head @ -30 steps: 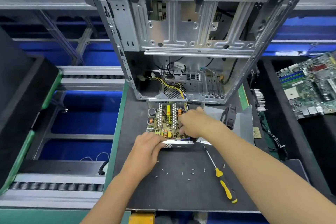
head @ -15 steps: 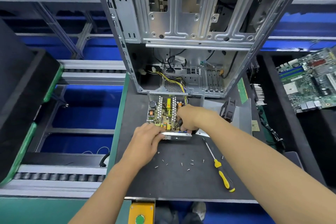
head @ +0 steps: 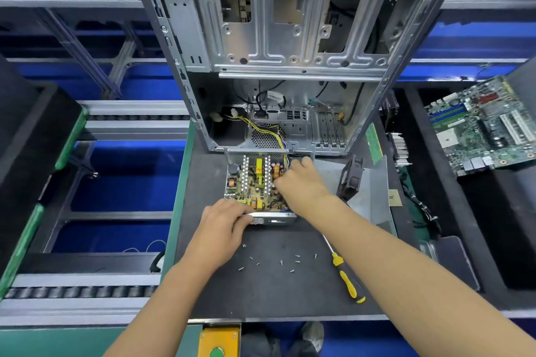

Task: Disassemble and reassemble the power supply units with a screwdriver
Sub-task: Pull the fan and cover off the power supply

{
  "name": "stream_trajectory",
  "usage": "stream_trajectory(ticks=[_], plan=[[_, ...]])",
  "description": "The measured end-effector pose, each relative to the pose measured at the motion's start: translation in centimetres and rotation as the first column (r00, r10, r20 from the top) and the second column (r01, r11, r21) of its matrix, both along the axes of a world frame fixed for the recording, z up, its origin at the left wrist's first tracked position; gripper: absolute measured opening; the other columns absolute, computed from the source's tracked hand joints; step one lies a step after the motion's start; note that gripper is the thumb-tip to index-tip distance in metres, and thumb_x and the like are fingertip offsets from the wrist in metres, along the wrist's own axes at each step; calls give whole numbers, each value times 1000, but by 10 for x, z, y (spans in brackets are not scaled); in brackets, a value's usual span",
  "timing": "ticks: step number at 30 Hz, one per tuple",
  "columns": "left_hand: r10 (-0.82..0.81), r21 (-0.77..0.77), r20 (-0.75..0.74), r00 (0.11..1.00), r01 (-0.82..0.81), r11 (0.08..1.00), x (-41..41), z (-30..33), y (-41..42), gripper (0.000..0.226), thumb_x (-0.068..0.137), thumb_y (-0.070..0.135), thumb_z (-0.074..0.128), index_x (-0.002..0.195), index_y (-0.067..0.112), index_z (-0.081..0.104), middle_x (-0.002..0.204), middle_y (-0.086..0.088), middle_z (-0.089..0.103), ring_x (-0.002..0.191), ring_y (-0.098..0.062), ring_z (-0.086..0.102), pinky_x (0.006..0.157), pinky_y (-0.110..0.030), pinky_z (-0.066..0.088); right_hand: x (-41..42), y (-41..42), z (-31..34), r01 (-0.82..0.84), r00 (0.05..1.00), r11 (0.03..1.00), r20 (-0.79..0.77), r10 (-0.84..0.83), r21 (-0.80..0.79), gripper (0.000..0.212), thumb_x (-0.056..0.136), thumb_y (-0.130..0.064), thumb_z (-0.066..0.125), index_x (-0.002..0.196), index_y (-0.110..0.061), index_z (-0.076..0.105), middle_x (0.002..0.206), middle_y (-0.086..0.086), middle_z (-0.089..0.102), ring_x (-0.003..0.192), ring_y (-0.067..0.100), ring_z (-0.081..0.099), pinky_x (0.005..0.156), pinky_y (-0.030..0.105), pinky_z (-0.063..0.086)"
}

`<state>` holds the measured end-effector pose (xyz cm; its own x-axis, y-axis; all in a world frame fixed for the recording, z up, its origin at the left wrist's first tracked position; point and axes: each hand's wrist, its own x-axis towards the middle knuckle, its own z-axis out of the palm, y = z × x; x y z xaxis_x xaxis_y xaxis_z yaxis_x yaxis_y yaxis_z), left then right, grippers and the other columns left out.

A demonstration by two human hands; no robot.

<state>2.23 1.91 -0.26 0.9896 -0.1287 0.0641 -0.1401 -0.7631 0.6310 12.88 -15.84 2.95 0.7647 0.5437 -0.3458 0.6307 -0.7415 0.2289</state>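
Dark mat [head: 290, 293]: left hand [head: 222, 226] grips power supply [head: 258, 185] (lidless); right hand [head: 301, 185] seemingly pinches inside.

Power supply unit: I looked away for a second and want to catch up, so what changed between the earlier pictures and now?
The right hand slid a little along the right side of the open power supply unit, toward the computer case; its fingers are still down among the board's parts. The left hand kept its grip on the near-left edge of the unit. The screwdriver and loose screws lie untouched on the mat.
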Motion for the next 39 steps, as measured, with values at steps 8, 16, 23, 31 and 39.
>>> stream_trajectory(ticks=[8,16,23,31,39], plan=[[1,2,-6,1000,-1,1000,0,-2,-1,8,95,14,67,99,18,72,84,26,49,86,-13,51,83,-41,42,29,-102,32,652,697,660,47,-715,373,55,91,-51,61,117,-4,47,107,16,57,100,40,58,74,43,43],[1,0,-33,999,-1,1000,0,3,0,10,95,17,67,102,18,73,86,26,51,89,-16,55,88,-48,45,25,-117,28,837,483,286,-385,-786,467,35,93,-35,63,114,-9,53,114,16,58,93,33,56,79,40,50],[182,-248,-112,977,-205,947,7,16,-1,18,96,31,62,110,42,63,102,31,65,103,1,59,96,-35,48,12,-116,118,730,681,364,-568,-462,579,39,73,-56,77,104,-41,57,85,-18,65,79,1,64,58,22,47],[76,-395,-162,984,-135,909,36,49,7,63,87,46,67,133,72,34,127,43,52,120,13,51,100,-10,40,9,-4,100,392,886,679,-453,-98,620,50,84,-37,74,129,-43,53,116,-1,64,117,18,52,93,41,49],[54,-302,-276,960,-140,943,29,26,35,55,79,38,82,112,69,52,104,33,67,104,6,62,95,-20,47,4,33,53,389,842,720,-539,-24,575,45,76,-38,80,114,-33,58,117,-2,64,111,17,56,84,37,50]])
